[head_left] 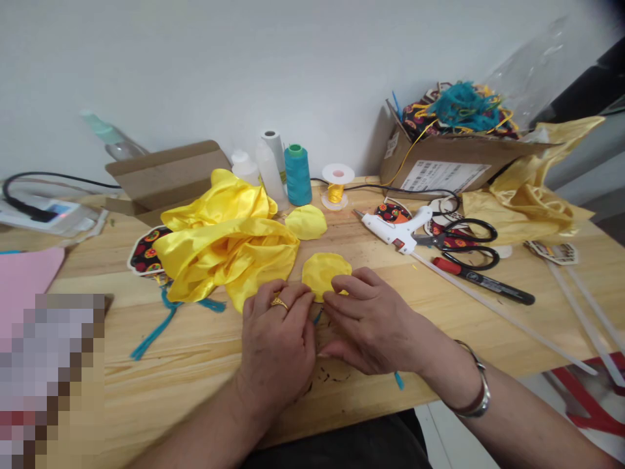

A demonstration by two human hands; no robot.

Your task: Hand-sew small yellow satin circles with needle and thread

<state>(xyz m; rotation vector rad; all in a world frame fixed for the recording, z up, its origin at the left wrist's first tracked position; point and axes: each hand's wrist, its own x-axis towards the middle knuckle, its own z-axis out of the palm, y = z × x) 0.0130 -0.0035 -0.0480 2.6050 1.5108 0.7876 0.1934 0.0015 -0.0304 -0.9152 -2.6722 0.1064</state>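
A round piece of yellow satin fabric (326,272) lies on the wooden table in front of me. My left hand (279,332), with a ring on one finger, has curled fingers closed at its lower left edge. At its lower right edge are the bent, closed fingers of my right hand (374,322). The fingertips of both hands are partly hidden, and a bit of teal thread shows between them. A second yellow fabric disc (306,223) lies just behind. To the left, a crumpled heap of yellow satin (229,251) reaches up to my left hand.
Right of my hands lie a white glue gun (394,231), black-handled scissors (469,244) and a red-capped marker (483,281). Behind stand a teal thread cone (297,176), a spool (336,185), white bottles (269,172) and a filled cardboard box (439,163).
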